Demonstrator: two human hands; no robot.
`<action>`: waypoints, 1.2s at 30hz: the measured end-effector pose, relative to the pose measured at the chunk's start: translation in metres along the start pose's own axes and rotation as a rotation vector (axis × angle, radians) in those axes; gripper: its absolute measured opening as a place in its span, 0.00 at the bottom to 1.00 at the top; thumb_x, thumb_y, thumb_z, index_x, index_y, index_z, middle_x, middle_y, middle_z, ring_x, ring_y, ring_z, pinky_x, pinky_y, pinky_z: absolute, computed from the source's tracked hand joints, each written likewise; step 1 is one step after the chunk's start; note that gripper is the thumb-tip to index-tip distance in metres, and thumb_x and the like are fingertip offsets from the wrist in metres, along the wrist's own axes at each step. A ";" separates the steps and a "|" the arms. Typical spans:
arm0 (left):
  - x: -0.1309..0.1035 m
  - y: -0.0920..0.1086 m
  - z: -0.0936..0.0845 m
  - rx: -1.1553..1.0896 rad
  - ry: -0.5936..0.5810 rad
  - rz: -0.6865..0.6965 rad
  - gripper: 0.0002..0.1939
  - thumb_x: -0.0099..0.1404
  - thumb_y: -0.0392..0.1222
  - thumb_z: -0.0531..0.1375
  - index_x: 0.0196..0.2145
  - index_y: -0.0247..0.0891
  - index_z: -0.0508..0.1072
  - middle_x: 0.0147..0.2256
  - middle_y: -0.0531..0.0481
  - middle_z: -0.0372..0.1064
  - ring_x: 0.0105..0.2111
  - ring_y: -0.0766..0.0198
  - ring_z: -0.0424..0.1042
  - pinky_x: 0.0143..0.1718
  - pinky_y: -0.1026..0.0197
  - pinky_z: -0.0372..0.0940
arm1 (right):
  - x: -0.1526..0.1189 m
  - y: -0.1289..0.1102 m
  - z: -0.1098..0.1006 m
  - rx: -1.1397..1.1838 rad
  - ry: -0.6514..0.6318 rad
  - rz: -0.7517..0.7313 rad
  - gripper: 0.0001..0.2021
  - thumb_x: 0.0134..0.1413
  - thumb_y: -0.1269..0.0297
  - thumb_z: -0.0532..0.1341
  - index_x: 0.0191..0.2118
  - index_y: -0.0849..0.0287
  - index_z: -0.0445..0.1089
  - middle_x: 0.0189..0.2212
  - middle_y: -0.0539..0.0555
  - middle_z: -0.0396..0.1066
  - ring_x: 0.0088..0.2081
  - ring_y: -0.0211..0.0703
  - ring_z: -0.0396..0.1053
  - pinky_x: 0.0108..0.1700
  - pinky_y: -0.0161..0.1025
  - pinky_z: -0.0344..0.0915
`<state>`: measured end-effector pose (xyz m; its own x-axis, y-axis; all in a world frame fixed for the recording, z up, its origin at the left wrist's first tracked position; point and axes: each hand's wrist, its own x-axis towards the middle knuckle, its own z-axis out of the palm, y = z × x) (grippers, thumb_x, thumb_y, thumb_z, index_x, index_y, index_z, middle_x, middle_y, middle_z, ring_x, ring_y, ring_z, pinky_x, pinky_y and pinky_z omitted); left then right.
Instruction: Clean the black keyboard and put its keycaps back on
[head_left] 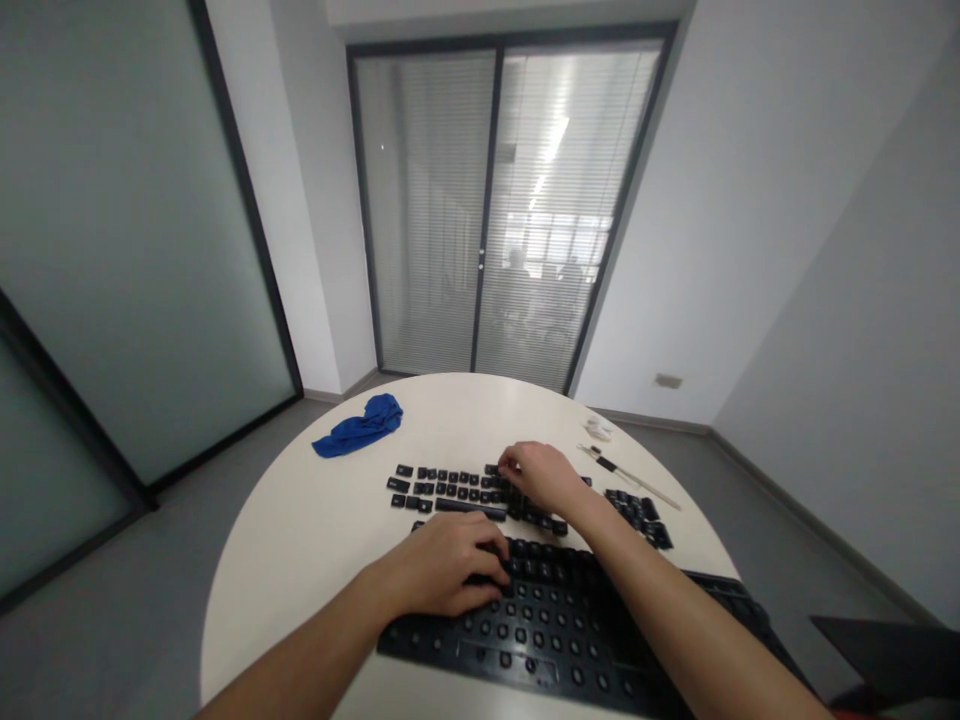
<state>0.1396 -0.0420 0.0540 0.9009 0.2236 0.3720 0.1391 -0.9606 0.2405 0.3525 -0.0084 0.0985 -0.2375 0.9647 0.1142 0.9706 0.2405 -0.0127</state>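
A black keyboard (525, 635) lies across the front of the round table, many of its key places bare of caps. My left hand (457, 562) rests on its upper left part, fingers curled over the upper rows; whatever they may hold is hidden. Beyond the keyboard, loose black keycaps (450, 490) lie in rows, with a long bar-shaped cap (470, 509) below them. My right hand (536, 474) is over the right end of these rows, its fingers pinched together at a keycap too small to make out clearly. More keycaps (641, 515) sit in a group to the right.
A blue cloth (360, 426) lies at the table's back left. Toward the back right are a thin stick-like tool (630, 475) with a black part and a small whitish item (598, 428). A dark object (892, 655) stands at the lower right.
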 end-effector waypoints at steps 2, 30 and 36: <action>-0.001 -0.002 -0.001 -0.013 -0.007 -0.004 0.06 0.66 0.43 0.64 0.40 0.44 0.79 0.45 0.51 0.74 0.42 0.60 0.71 0.43 0.56 0.66 | 0.015 0.001 0.006 -0.008 -0.007 0.003 0.13 0.65 0.63 0.56 0.46 0.57 0.77 0.43 0.59 0.78 0.47 0.49 0.73 0.47 0.39 0.63; -0.005 -0.004 -0.008 -0.068 -0.040 -0.066 0.05 0.63 0.39 0.65 0.38 0.45 0.81 0.44 0.52 0.75 0.41 0.60 0.73 0.41 0.58 0.64 | -0.047 -0.009 -0.028 0.504 -0.034 -0.065 0.09 0.60 0.60 0.61 0.42 0.56 0.76 0.35 0.52 0.79 0.36 0.42 0.74 0.38 0.35 0.65; -0.005 -0.003 -0.009 -0.115 -0.027 -0.085 0.06 0.62 0.38 0.65 0.37 0.46 0.81 0.44 0.52 0.75 0.42 0.61 0.73 0.43 0.58 0.65 | -0.095 -0.010 -0.025 0.633 -0.180 -0.076 0.06 0.57 0.62 0.63 0.38 0.55 0.76 0.32 0.50 0.78 0.33 0.41 0.73 0.34 0.34 0.62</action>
<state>0.1313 -0.0386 0.0593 0.8987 0.2977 0.3222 0.1689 -0.9126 0.3722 0.3658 -0.1051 0.1131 -0.3610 0.9321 -0.0296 0.7530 0.2726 -0.5989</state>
